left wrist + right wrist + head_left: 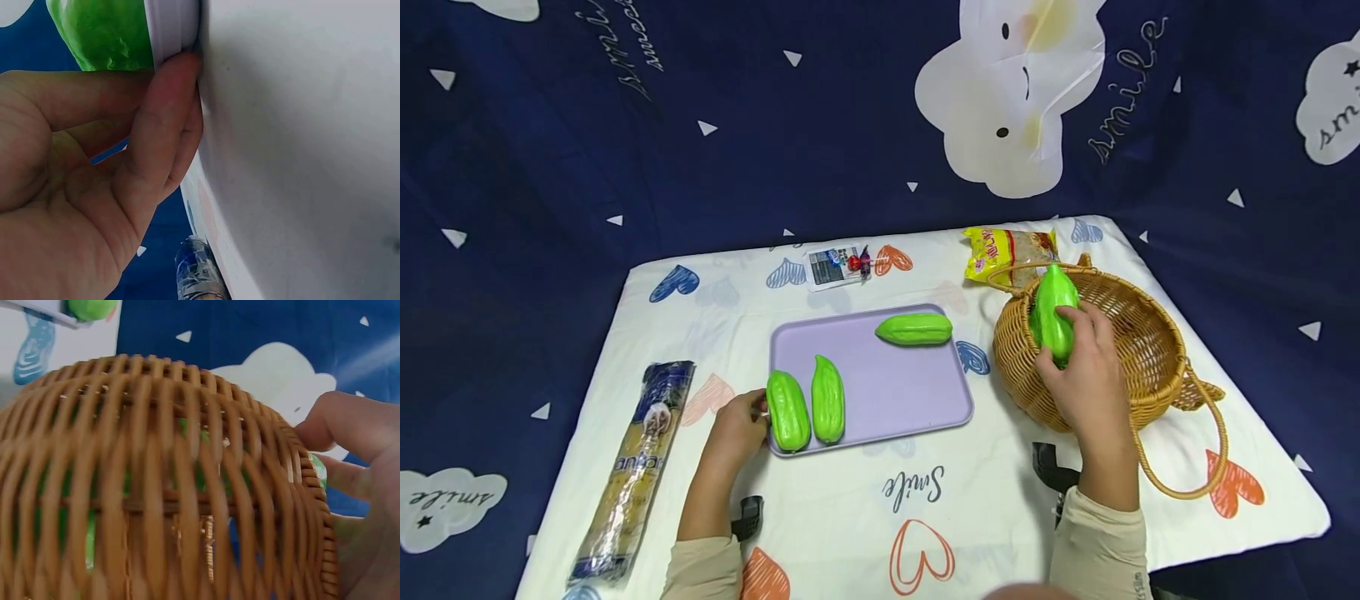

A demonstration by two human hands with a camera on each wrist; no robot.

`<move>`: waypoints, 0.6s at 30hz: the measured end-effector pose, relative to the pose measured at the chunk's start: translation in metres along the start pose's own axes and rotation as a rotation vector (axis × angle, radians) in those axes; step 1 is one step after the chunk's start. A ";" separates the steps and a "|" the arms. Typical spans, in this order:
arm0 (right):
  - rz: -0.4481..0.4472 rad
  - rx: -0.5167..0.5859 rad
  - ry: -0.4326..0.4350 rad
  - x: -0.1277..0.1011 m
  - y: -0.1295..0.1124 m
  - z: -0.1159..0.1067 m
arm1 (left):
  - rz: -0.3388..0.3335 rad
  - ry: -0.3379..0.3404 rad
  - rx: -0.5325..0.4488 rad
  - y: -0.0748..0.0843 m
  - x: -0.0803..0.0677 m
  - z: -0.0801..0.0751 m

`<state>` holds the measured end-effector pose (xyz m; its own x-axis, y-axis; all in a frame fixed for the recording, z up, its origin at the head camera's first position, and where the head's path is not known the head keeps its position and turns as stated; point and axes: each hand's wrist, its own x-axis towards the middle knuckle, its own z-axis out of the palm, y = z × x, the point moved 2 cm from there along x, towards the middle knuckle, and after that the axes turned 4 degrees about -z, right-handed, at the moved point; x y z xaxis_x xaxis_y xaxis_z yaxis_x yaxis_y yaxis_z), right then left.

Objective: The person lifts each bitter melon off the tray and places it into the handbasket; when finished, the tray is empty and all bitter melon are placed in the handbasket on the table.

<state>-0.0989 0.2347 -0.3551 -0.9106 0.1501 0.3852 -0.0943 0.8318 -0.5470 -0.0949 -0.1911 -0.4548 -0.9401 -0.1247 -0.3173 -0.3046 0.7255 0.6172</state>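
Observation:
My right hand (1092,379) grips a green ridged gourd-like fruit (1057,304), tip up, at the left side of the wicker basket (1157,333). Through the weave in the right wrist view, more green shows inside. My left hand (739,427) pinches the left rim of the lilac tray (887,387); in the left wrist view its fingertips meet the tray rim (174,28). Next to that hand, a green gourd-like fruit (788,412) lies against the tray's left edge. Another such fruit (828,400) lies beside it, and a third (914,329) near the top right corner.
A long pasta packet (634,475) lies on the left of the table. Behind the tray is a small flat packet (837,267) with a red and purple piece. A yellow snack bag (1009,252) stands behind the basket. The basket handle (1221,450) hangs out to the right.

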 end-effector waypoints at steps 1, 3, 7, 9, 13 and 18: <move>0.004 -0.004 -0.011 0.000 0.001 0.001 | -0.001 0.001 0.002 0.000 0.000 0.000; 0.010 -0.005 -0.022 0.000 0.001 0.001 | -0.002 0.000 0.002 -0.001 0.000 0.000; 0.008 0.001 -0.020 0.000 0.002 0.001 | 0.000 0.002 0.008 -0.001 0.000 0.000; 0.007 0.002 -0.026 0.000 0.002 0.000 | 0.000 0.000 0.004 -0.001 0.000 0.000; -0.001 0.007 -0.034 0.000 0.002 0.001 | 0.005 0.007 0.001 -0.002 0.000 0.000; -0.018 0.004 -0.026 -0.001 0.002 0.001 | 0.017 0.017 0.007 -0.001 -0.001 -0.001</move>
<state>-0.0988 0.2359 -0.3570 -0.9190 0.1211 0.3753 -0.1120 0.8323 -0.5429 -0.0940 -0.1920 -0.4547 -0.9476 -0.1236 -0.2945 -0.2873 0.7326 0.6171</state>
